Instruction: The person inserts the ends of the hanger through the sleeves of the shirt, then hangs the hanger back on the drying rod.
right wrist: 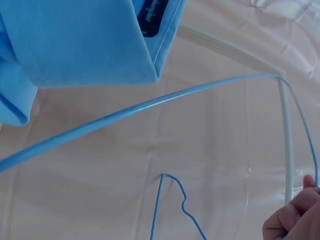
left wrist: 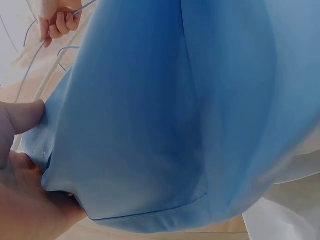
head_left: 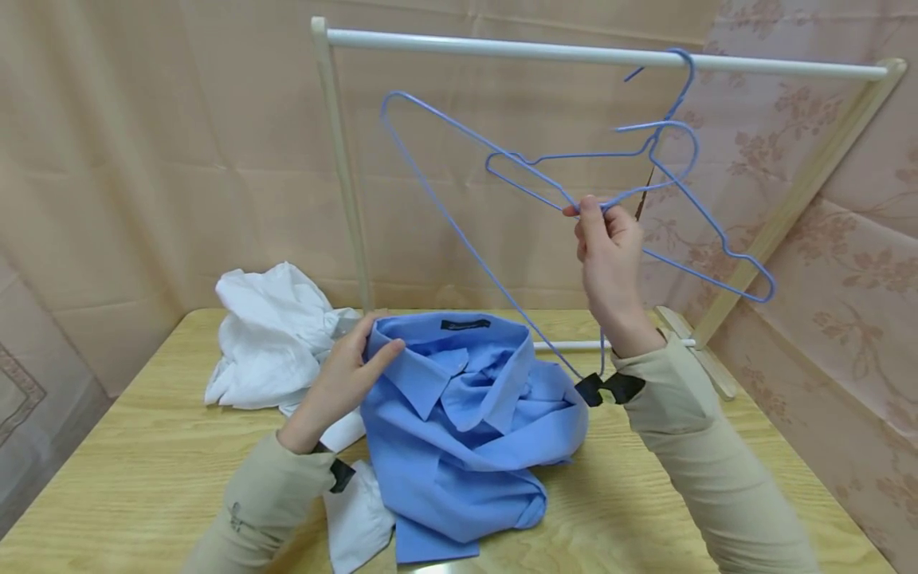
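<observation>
Shirt [head_left: 466, 458] held (hanger [right wrist: 115, 117] likewise).

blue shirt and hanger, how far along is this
Looks early. Done: the blue collared shirt has its collar uppermost, and a blue wire hanger is off the white rail. In hand: the left hand grips the collar; the right hand holds that hanger. Remaining, probably: the hanger, apparently outside the shirt, goes in, then hooks onto the rail beside the bare second hanger. The crumpled white garment may follow.
</observation>
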`<state>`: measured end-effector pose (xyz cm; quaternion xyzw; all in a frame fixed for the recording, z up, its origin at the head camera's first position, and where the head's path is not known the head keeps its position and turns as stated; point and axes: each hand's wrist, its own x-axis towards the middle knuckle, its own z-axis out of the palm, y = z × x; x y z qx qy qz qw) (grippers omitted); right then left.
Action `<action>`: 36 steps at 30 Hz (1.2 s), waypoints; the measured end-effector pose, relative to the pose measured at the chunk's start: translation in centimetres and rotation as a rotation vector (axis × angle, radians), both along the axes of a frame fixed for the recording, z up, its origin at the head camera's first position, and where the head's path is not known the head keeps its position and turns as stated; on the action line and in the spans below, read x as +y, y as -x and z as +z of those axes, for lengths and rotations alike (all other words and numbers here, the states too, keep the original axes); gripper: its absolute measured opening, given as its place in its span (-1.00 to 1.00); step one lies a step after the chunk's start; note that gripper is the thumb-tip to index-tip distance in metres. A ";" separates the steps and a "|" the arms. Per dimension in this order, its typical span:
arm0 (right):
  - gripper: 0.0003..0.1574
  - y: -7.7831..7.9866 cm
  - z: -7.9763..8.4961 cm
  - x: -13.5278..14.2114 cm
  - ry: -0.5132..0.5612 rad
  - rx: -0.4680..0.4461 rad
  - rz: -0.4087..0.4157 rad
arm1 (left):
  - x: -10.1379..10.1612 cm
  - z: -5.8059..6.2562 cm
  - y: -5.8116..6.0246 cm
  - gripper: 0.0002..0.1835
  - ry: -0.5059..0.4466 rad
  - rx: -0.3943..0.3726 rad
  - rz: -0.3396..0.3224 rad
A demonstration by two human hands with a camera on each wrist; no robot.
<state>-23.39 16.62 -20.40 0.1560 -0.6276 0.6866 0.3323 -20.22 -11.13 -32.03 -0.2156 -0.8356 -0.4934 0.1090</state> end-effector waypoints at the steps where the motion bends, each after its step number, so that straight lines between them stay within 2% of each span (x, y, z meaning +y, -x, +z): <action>1: -0.67 -0.1 0.0 0.0 0.016 0.014 -0.004 | 0.0 0.0 0.0 -0.53 0.002 0.001 0.001; 9: -0.66 -1.6 0.5 0.0 0.127 0.082 0.003 | 0.1 0.1 -0.1 -0.51 -0.023 -0.028 0.071; 14: -0.64 -2.7 1.7 -0.4 0.287 0.140 0.131 | 0.1 0.2 -0.1 -0.52 -0.037 -0.035 0.097; 17: -0.63 -3.3 2.3 -0.8 0.387 0.140 0.191 | 0.1 0.3 -0.2 -0.54 -0.035 -0.026 0.101; 23: -0.61 -4.0 2.7 -2.0 0.579 0.159 0.206 | 0.4 0.5 -0.5 -0.53 -0.014 -0.013 0.090; 26: -0.58 -3.9 2.7 -2.5 0.629 0.183 0.210 | 0.6 0.6 -0.7 -0.53 -0.017 -0.018 0.082; 32: -0.58 -3.9 1.6 -3.7 0.620 0.263 0.241 | 0.8 1.0 -1.3 -0.55 -0.081 -0.011 0.063; 36: -0.60 -3.7 0.0 -4.9 0.511 0.407 0.254 | 1.0 1.4 -1.7 -0.63 -0.196 0.039 0.071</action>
